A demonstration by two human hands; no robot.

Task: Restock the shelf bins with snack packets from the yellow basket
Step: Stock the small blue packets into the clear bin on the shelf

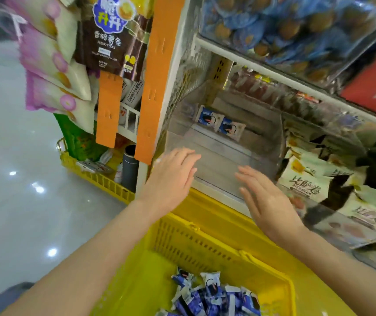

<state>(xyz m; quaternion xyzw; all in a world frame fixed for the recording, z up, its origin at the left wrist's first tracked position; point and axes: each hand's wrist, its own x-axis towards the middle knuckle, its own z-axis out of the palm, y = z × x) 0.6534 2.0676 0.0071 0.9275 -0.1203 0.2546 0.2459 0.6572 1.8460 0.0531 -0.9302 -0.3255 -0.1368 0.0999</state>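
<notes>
Yellow basket: snack packets | left hand, right hand: grip empty, fingers straight | near clear bin

The yellow basket, slotted plastic with a hinged handle folded down on its rim, sits just below the shelf front. A heap of blue-and-white snack packets lies jumbled at its near end. Above it, the clear shelf bin is nearly bare, with just two matching packets lying side by side, tilted, at its back.
</notes>
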